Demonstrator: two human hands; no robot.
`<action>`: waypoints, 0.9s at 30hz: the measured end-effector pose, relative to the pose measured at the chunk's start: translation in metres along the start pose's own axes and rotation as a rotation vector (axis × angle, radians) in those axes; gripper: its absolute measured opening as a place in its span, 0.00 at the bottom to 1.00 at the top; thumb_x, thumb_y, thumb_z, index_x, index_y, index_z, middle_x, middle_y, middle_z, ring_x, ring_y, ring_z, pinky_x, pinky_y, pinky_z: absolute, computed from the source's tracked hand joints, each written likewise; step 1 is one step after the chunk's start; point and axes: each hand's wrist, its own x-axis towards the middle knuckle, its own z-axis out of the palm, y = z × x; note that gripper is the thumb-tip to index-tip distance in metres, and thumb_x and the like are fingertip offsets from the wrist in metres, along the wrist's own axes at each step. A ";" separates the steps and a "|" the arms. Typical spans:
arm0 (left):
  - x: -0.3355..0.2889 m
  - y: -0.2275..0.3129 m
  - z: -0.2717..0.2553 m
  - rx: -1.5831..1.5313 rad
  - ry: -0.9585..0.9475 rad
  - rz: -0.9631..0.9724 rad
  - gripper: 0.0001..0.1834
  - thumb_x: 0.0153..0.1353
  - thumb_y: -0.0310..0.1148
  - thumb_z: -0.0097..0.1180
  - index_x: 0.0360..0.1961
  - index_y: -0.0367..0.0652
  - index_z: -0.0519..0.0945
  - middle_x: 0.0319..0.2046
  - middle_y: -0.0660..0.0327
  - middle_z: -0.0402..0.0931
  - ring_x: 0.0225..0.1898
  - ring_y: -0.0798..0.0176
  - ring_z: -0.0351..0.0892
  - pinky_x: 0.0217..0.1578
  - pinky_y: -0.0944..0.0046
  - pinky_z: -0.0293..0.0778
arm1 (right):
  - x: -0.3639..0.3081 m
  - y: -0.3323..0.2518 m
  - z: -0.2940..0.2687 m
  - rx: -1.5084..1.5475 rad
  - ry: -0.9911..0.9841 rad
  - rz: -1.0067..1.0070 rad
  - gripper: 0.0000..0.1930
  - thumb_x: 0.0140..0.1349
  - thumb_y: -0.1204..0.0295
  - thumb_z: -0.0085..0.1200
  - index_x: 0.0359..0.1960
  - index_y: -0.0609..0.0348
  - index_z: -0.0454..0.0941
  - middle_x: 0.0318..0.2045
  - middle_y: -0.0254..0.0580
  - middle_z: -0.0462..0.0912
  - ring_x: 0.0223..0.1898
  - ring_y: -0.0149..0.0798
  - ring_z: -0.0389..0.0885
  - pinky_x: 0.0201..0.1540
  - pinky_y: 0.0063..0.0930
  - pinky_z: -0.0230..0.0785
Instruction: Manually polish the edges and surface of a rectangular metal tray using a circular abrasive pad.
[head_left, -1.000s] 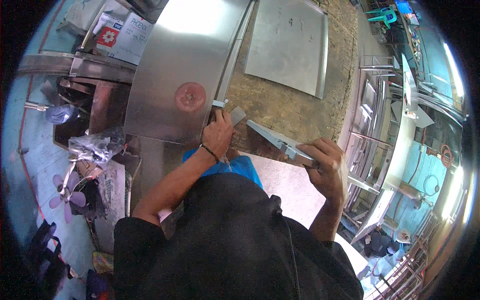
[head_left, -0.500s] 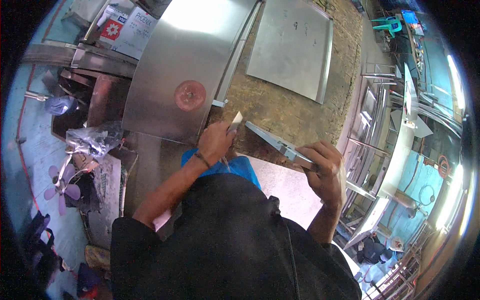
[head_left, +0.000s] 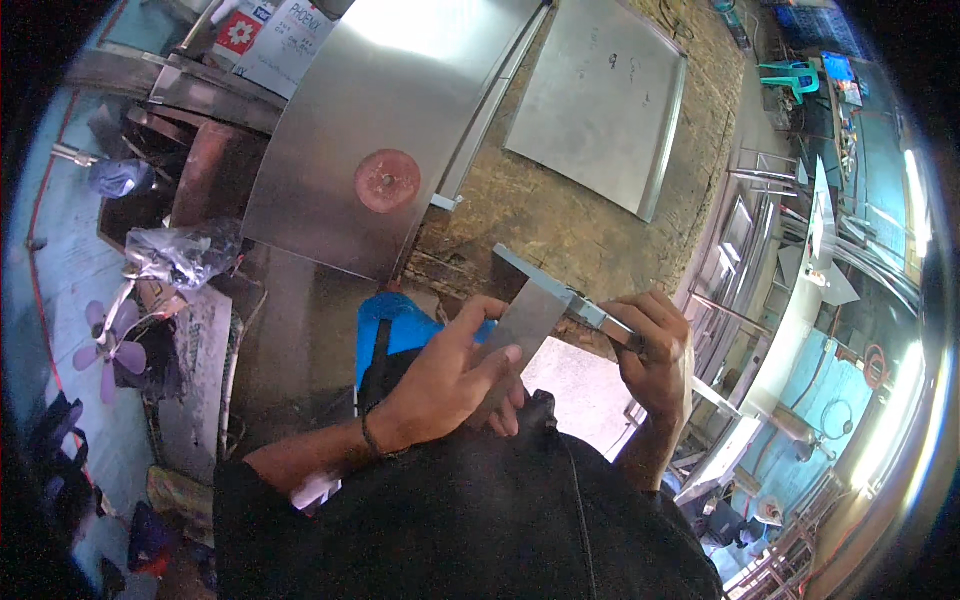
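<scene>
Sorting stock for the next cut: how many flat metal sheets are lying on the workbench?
2. A large sheet with a round reddish disc on it lies at the bench's left; a smaller sheet lies to its right. More may sit beyond the frame.

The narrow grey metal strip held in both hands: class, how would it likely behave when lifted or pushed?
The narrow grey metal strip looks thin and flat, so probably light, yet it spans straight between the left hand and right hand, suggesting it is fairly stiff. Its smooth sheen hints at a slippery grip. Being flat, it would likely slide, not roll, on the rough wooden bench.
</scene>
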 end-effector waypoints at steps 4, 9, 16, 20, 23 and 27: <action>-0.001 0.006 0.003 0.006 -0.011 0.007 0.20 0.80 0.33 0.45 0.64 0.38 0.57 0.28 0.51 0.81 0.25 0.55 0.88 0.23 0.58 0.85 | -0.002 0.001 0.003 -0.002 0.004 -0.008 0.16 0.45 0.78 0.65 0.40 0.59 0.87 0.34 0.43 0.85 0.36 0.49 0.83 0.40 0.42 0.76; 0.000 0.009 0.004 0.082 -0.020 0.006 0.19 0.80 0.33 0.44 0.63 0.36 0.57 0.27 0.51 0.80 0.25 0.55 0.87 0.22 0.57 0.85 | -0.001 -0.004 0.000 -0.008 0.008 -0.010 0.16 0.46 0.77 0.66 0.40 0.59 0.87 0.34 0.43 0.85 0.36 0.49 0.83 0.39 0.41 0.76; 0.000 0.022 0.007 0.044 -0.036 -0.089 0.17 0.79 0.32 0.44 0.61 0.36 0.58 0.26 0.50 0.80 0.24 0.54 0.87 0.23 0.56 0.86 | 0.000 -0.004 0.000 -0.020 0.005 -0.019 0.16 0.45 0.77 0.65 0.40 0.59 0.86 0.34 0.44 0.85 0.36 0.49 0.82 0.39 0.42 0.76; 0.001 0.028 0.008 0.040 -0.036 -0.109 0.16 0.79 0.30 0.43 0.61 0.36 0.59 0.26 0.49 0.79 0.22 0.53 0.87 0.22 0.55 0.85 | 0.000 -0.002 0.001 -0.020 0.014 -0.010 0.16 0.46 0.77 0.65 0.40 0.59 0.86 0.34 0.43 0.85 0.37 0.49 0.82 0.40 0.42 0.76; 0.006 0.023 0.007 0.028 -0.007 -0.110 0.17 0.79 0.30 0.45 0.63 0.41 0.58 0.24 0.50 0.81 0.21 0.53 0.86 0.21 0.55 0.84 | 0.001 -0.001 0.000 -0.015 0.008 -0.023 0.16 0.46 0.77 0.65 0.40 0.58 0.87 0.34 0.43 0.85 0.37 0.50 0.82 0.40 0.42 0.76; 0.013 0.017 0.007 -0.030 0.019 -0.072 0.16 0.79 0.29 0.45 0.62 0.41 0.59 0.24 0.49 0.81 0.21 0.52 0.86 0.21 0.54 0.84 | 0.000 -0.003 -0.001 -0.012 -0.001 -0.027 0.15 0.47 0.77 0.65 0.40 0.58 0.86 0.34 0.43 0.85 0.37 0.49 0.82 0.40 0.42 0.76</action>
